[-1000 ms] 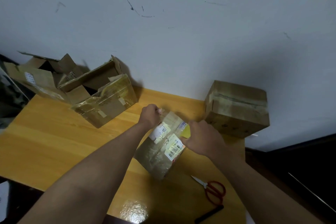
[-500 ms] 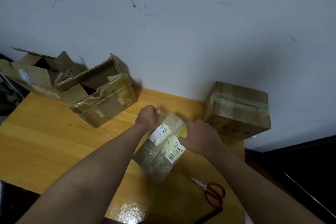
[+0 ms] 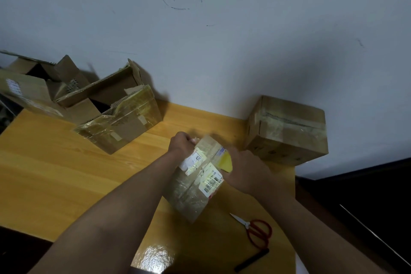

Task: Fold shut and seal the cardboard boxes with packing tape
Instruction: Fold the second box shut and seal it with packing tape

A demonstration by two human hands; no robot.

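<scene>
Four cardboard boxes on a yellow wooden table, one in work.

A small tape-wrapped brown cardboard box with white barcode labels (image 3: 195, 187) is lying tilted mid-table, flaps closed. A closed brown cardboard box with a clear tape strip along its top seam (image 3: 289, 129) is sitting at the right against the wall. Two open, torn brown cardboard boxes, one glossy with tape (image 3: 120, 122), one plain (image 3: 29, 89), are resting touching each other at the left.

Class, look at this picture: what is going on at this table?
A person is working on a small tape-wrapped cardboard box with barcode labels on a yellow wooden table. The left hand grips its far top edge; the right hand holds its right side. A sealed brown cardboard box sits by the wall, two open cardboard boxes wait at the left, and red-handled scissors lie nearby.
</scene>
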